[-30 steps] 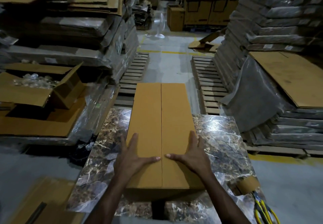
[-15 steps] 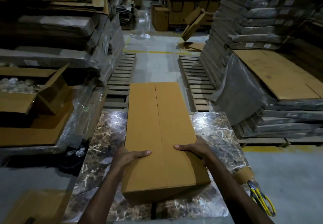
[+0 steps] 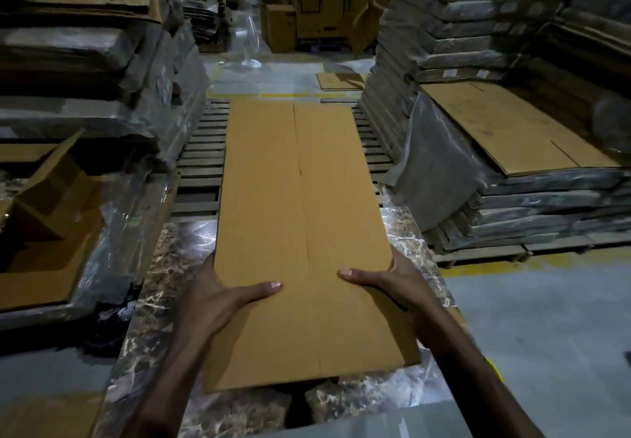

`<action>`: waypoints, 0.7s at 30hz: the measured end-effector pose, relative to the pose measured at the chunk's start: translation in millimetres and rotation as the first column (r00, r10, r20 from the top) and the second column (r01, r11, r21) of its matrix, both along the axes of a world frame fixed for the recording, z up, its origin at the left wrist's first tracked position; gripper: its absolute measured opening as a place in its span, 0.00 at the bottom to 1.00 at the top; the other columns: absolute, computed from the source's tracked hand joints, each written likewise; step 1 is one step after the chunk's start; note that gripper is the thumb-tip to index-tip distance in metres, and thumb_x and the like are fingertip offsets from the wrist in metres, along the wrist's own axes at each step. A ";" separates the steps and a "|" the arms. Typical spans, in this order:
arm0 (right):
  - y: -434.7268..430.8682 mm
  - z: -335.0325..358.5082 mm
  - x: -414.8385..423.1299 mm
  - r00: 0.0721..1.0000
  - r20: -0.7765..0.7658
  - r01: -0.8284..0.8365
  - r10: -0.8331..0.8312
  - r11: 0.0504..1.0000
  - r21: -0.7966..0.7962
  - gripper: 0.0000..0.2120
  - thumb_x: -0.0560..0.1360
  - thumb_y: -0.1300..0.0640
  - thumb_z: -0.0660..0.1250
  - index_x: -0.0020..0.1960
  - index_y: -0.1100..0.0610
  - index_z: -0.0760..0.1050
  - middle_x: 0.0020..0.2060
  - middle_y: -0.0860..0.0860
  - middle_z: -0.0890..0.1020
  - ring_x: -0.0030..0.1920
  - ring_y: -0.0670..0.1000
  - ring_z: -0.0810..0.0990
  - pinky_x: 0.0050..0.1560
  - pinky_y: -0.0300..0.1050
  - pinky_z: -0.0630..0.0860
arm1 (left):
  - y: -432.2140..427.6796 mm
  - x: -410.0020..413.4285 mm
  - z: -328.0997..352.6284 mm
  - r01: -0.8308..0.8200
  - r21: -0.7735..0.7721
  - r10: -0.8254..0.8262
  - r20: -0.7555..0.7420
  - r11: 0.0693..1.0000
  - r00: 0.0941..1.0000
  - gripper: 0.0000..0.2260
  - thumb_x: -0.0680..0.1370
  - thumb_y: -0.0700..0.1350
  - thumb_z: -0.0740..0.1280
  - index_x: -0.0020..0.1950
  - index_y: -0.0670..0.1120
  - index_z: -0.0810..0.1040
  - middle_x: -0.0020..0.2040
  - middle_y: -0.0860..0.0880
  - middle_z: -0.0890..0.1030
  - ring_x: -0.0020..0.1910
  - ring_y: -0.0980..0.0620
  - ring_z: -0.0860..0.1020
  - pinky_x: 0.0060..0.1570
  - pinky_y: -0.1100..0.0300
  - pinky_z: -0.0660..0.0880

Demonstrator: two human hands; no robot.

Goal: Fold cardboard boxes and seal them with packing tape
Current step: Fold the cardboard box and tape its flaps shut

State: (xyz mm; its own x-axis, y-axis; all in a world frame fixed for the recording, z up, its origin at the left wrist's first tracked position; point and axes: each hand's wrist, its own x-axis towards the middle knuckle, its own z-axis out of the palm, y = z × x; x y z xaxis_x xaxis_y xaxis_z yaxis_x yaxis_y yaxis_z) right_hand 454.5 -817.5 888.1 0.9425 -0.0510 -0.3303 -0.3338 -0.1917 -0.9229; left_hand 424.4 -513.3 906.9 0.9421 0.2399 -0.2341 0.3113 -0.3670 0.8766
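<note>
Gripping the box (image 3: 300, 198) edges at nine and three o'clock with left hand (image 3: 218, 301) and right hand (image 3: 392, 284), we judge it light, stiff.

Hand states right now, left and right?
Left hand: grips the left edge of the cardboard box, thumb on top.
Right hand: grips its right edge, thumb on top.

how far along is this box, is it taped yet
Done: the flaps of the box are folded shut and meet along a centre seam. In hand: the left hand and right hand grip its near sides, thumbs on top, over the marble table. Left: no tape shows on the seam, so sealing remains.
</note>
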 end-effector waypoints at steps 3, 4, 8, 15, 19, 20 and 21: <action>-51.2 19.3 0.1 0.996 0.077 0.051 -0.048 0.998 -0.033 0.43 0.50 0.37 0.88 0.63 0.39 0.77 0.53 0.42 0.87 0.53 0.49 0.86 0.55 0.55 0.83 | -48.9 7.8 18.9 0.029 0.041 -0.032 0.089 0.999 0.996 0.44 0.55 0.63 0.86 0.68 0.56 0.75 0.55 0.57 0.82 0.49 0.59 0.79 0.42 0.60 0.72; -72.5 25.3 0.7 0.993 0.092 0.072 -0.068 0.996 -0.049 0.45 0.50 0.36 0.88 0.63 0.39 0.77 0.53 0.42 0.87 0.53 0.48 0.86 0.56 0.55 0.83 | -68.7 10.1 25.1 0.039 0.069 -0.046 0.113 0.997 0.993 0.46 0.53 0.66 0.85 0.68 0.57 0.75 0.56 0.57 0.82 0.50 0.57 0.80 0.43 0.59 0.74; -177.2 45.1 -3.6 0.982 0.158 0.115 -0.106 0.992 -0.052 0.42 0.51 0.39 0.89 0.63 0.44 0.79 0.52 0.44 0.87 0.53 0.50 0.86 0.57 0.56 0.82 | -169.9 19.9 38.5 0.053 0.153 -0.084 0.200 0.987 0.976 0.51 0.50 0.76 0.80 0.69 0.59 0.74 0.58 0.58 0.83 0.55 0.49 0.81 0.56 0.47 0.80; -418.9 55.7 -25.7 0.973 0.171 0.165 -0.153 0.985 -0.059 0.38 0.56 0.46 0.87 0.62 0.41 0.76 0.50 0.45 0.87 0.52 0.49 0.85 0.52 0.51 0.82 | -420.6 25.5 30.5 0.126 0.099 -0.146 0.236 0.987 0.961 0.45 0.54 0.72 0.81 0.67 0.60 0.75 0.55 0.60 0.83 0.52 0.53 0.81 0.51 0.55 0.77; -552.5 32.8 -34.3 0.969 0.100 0.234 -0.224 0.968 -0.096 0.46 0.54 0.42 0.89 0.68 0.42 0.74 0.56 0.46 0.85 0.55 0.51 0.85 0.57 0.57 0.83 | -551.6 33.1 10.8 0.219 0.039 -0.223 0.174 0.975 0.959 0.41 0.55 0.70 0.82 0.64 0.57 0.77 0.54 0.59 0.84 0.49 0.58 0.81 0.42 0.60 0.75; -580.6 26.0 -34.2 0.968 0.084 0.243 -0.235 0.964 -0.107 0.48 0.52 0.39 0.89 0.68 0.41 0.74 0.57 0.45 0.85 0.55 0.52 0.85 0.57 0.58 0.82 | -579.8 36.4 2.7 0.240 -0.003 -0.236 0.156 0.971 0.959 0.40 0.56 0.67 0.83 0.65 0.57 0.77 0.54 0.59 0.84 0.48 0.61 0.80 0.41 0.63 0.74; -606.1 18.3 -33.4 0.967 0.067 0.253 -0.246 0.960 -0.122 0.49 0.51 0.37 0.88 0.69 0.40 0.73 0.57 0.45 0.85 0.56 0.52 0.85 0.58 0.59 0.82 | -605.9 40.4 -6.2 0.257 -0.046 -0.249 0.137 0.965 0.959 0.39 0.58 0.64 0.85 0.65 0.56 0.77 0.54 0.58 0.83 0.48 0.63 0.79 0.40 0.67 0.73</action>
State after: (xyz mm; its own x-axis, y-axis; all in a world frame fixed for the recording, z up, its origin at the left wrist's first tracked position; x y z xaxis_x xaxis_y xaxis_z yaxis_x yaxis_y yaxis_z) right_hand 421.0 -1423.6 906.4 0.9097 -0.3257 -0.2575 -0.3394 -0.2262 -0.9130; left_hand 464.8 -1119.1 900.7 0.9933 -0.0213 -0.1139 0.0985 -0.3619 0.9270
